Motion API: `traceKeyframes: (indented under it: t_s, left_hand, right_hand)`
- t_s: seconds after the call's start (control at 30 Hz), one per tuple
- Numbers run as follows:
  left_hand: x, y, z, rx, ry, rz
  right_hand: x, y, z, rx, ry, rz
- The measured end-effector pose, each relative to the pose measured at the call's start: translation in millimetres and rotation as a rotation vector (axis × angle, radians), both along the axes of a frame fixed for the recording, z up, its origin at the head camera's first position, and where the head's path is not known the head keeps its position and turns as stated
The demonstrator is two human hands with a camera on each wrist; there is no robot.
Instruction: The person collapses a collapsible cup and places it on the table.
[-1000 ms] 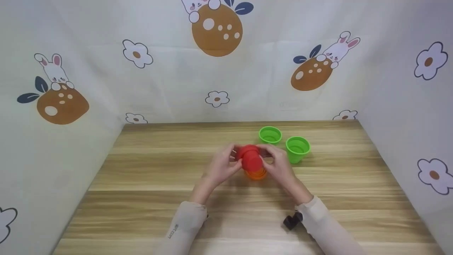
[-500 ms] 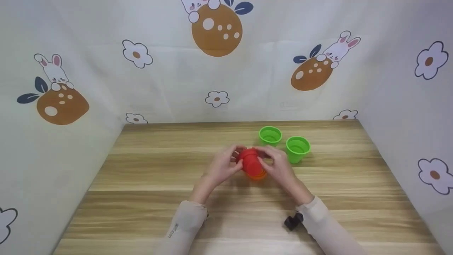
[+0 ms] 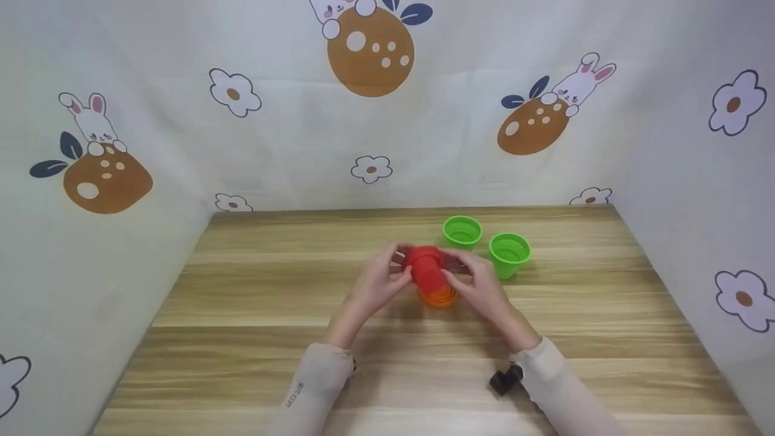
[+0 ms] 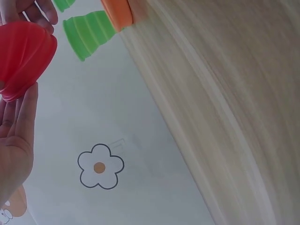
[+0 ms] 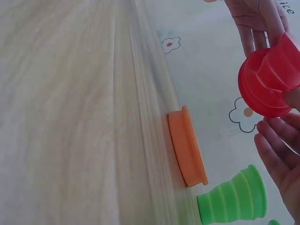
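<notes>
Red cup [image 3: 428,275], orange cup [image 3: 441,299] less hidden

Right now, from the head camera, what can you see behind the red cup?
Part of the orange cup shows, standing on the table, apart from the red cup. Its far side is covered in that view, so its full inside cannot be seen.

Letters "ice" [image 5: 285,7], seemingly on the pale backdrop [image 5: 206,79], upper right of the right wrist view
Print [image 3: 295,395] on the left sleeve [image 3: 319,369], low in the head view: illegible.
</notes>
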State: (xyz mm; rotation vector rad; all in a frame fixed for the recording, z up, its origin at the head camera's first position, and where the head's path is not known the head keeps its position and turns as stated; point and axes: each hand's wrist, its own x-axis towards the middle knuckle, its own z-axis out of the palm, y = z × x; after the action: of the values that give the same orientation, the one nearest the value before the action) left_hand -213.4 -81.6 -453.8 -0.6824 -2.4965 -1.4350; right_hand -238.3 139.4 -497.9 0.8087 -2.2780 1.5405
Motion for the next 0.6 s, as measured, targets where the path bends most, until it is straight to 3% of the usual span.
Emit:
traceKeyframes:
  t_s: [0.27, 0.6]
  left_hand:
    - [1.2, 1.0, 0.6, 0.023, 0.027, 0.021]
    - [0.5, 3.0, -2.2, 0.014, 0.009, 0.016]
  right_hand:
    - [0.0, -2.1, 2.0, -0.033, -0.080, 0.037]
    - [0.8, -8.0, 3.1, -0.018, -0.029, -0.076]
